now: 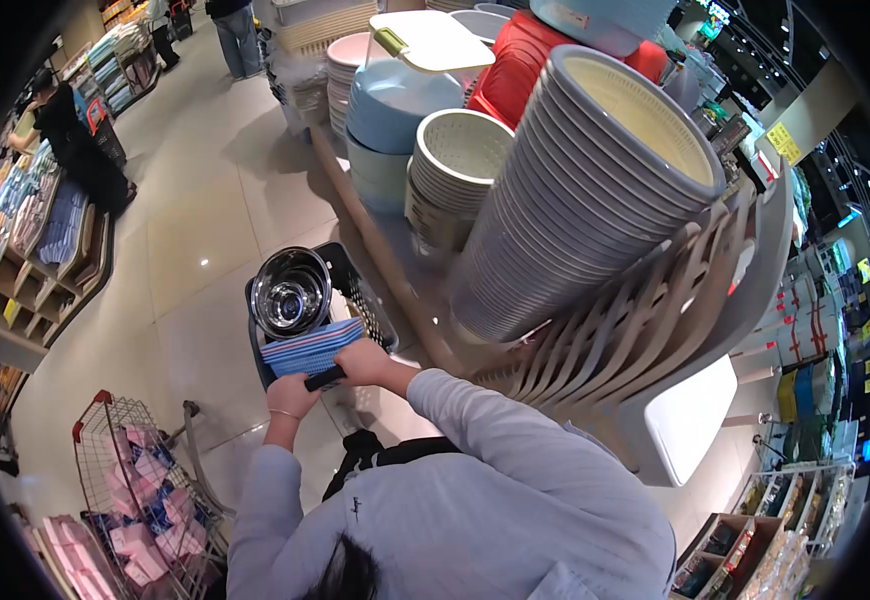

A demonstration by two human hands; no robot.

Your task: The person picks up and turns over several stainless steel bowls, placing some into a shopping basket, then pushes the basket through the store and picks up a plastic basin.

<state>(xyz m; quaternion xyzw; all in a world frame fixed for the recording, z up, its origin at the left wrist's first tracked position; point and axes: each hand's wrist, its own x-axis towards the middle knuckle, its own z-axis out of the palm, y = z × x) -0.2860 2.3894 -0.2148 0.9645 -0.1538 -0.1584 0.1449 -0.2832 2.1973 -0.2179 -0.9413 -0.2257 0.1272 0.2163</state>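
Note:
My left hand [293, 397] and my right hand [361, 362] are both closed around a black handle [325, 378], side by side. Just beyond them is a dark basket [380, 318]. Inside it, shiny metal bowls [293, 292] sit nested at the left, and a blue striped item [313, 347] lies nearest my hands. Something pale with a lattice pattern shows at the basket's right side, partly hidden.
To the right, a display shelf edge [380, 245] borders tall stacked grey baskets [585, 190], green-white baskets [463, 146] and blue tubs [405, 105]. A wire cart [140, 490] with pink packages stands lower left. A person [77, 150] stands by shelves at the upper left.

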